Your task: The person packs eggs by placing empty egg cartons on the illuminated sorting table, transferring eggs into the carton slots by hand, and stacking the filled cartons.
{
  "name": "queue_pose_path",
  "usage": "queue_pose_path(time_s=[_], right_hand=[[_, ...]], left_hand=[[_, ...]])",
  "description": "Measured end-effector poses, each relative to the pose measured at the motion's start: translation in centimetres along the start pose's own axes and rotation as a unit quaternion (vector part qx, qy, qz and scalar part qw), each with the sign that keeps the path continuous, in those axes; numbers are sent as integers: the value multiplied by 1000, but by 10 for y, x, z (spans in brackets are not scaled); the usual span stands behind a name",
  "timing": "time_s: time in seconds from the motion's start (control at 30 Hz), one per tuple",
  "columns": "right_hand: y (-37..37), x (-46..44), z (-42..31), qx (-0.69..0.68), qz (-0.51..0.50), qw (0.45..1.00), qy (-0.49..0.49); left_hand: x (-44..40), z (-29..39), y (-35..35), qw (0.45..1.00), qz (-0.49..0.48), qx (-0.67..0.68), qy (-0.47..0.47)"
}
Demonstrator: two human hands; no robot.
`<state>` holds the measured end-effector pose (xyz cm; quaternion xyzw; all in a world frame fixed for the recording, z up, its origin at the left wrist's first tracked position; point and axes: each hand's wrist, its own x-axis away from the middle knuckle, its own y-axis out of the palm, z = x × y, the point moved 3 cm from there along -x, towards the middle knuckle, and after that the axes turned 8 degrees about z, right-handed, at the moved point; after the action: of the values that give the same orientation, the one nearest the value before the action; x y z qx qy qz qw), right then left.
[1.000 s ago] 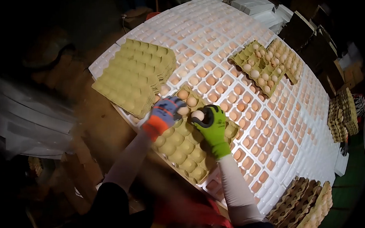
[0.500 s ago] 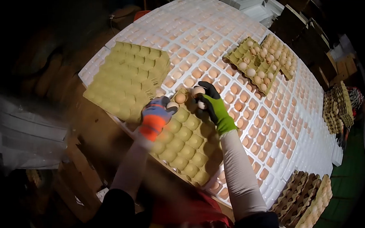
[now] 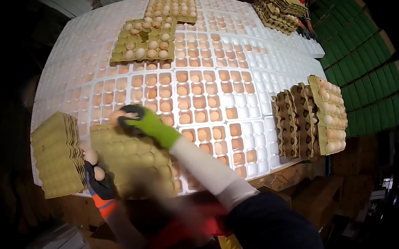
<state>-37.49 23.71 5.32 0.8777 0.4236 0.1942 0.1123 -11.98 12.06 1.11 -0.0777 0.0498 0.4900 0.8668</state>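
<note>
Has R hand (image 3: pixel 138 122), green-and-black glove, at 9 o'clock, over the far edge of a cardboard tray (image 3: pixel 127 154); has fingers curled in on an egg (image 3: pixel 117 116), w/ blur hiding whether any more sit in the grip. Has L hand (image 3: pixel 101 184), black-palmed glove w/ orange cuff, at 8 o'clock, btwn that tray and a tray stack (image 3: pixel 55 159); has fingers closed round a lower egg (image 3: pixel 98 173), w/ an upper egg (image 3: pixel 90 156) at the tips, can't tell if gripped or only touched. Also shows white trays (image 3: pixel 254 148) under all this, w/ eggs in many cells; at 11 o'clock, two egg-laden trays (image 3: pixel 118 54); at 3 o'clock, upright trays (image 3: pixel 293 123) stood on edge, incl. one full of eggs; at 1 o'clock, another stack (image 3: pixel 277 13); at 2 o'clock, green wall (image 3: pixel 366 89).
</note>
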Motion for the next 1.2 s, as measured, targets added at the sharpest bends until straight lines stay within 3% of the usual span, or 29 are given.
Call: queue_pose_path(time_s=[0.03,0.07,0.1,0.13,0.17,0.2,0.27,0.33,0.37,0.43,0.5,0.53,0.6,0.67,0.7,0.73,0.8,0.83,0.87,0.97,1.0,1.03,1.07,1.1,1.13,1.2], right_hand=[[-48,22,1,-44,85,995,-25],[-97,45,0,-89,168,980,-51],[-137,77,-23,18,292,955,-42],[-191,93,-21,209,390,887,-135],[-224,113,-37,391,511,745,-174],[-255,131,-42,441,537,707,-132],[-304,131,-45,601,486,630,-79],[-316,125,-55,680,391,612,106],[-327,127,-47,674,392,618,102],[-356,138,-34,515,464,713,-106],[-373,140,-30,545,448,701,-99],[-375,141,-30,575,436,686,-95],[-375,151,-37,464,462,730,-195],[-364,164,-45,352,497,762,-220],[-352,172,-52,433,496,704,-266],[-357,173,-38,429,488,713,-264],[-373,165,-14,537,433,651,-317],[-374,168,-17,487,439,690,-307],[-372,171,-20,391,451,729,-335],[-355,188,-12,87,438,843,-300],[-331,203,-32,151,442,840,-275],[-320,209,-21,185,430,845,-260],[-306,211,-12,218,407,850,-254],[-280,210,-12,198,377,878,-218],[-262,201,17,86,335,926,-152],[-199,193,28,193,242,937,-164]], left_hand=[[4,6,10,998,9,-52,44],[4,12,33,999,-12,-36,31],[5,18,57,999,-32,-20,18],[6,32,91,995,-63,-49,66],[7,37,129,994,-101,6,-48],[13,48,171,982,-142,32,-120],[27,76,253,950,-215,43,-225],[34,47,330,960,-266,-36,77],[34,35,361,949,-283,-80,113],[36,38,418,924,-289,-168,187],[41,41,456,889,-277,-262,255],[40,33,473,858,-310,-331,241],[48,28,485,875,-260,-308,268],[70,42,495,905,-270,-207,255],[81,38,503,890,-307,-207,267],[88,36,512,874,-339,-206,280],[108,-3,527,805,-294,-342,385],[113,-3,527,786,-360,-411,290],[116,-1,519,784,-353,-408,306],[112,28,452,866,-312,-248,303],[107,51,420,899,-269,-197,282],[111,86,387,961,-219,-92,140],[83,71,347,934,-163,-162,274],[67,66,307,915,-90,-249,303],[53,64,257,918,-26,-268,290],[32,59,159,897,97,-357,244]])
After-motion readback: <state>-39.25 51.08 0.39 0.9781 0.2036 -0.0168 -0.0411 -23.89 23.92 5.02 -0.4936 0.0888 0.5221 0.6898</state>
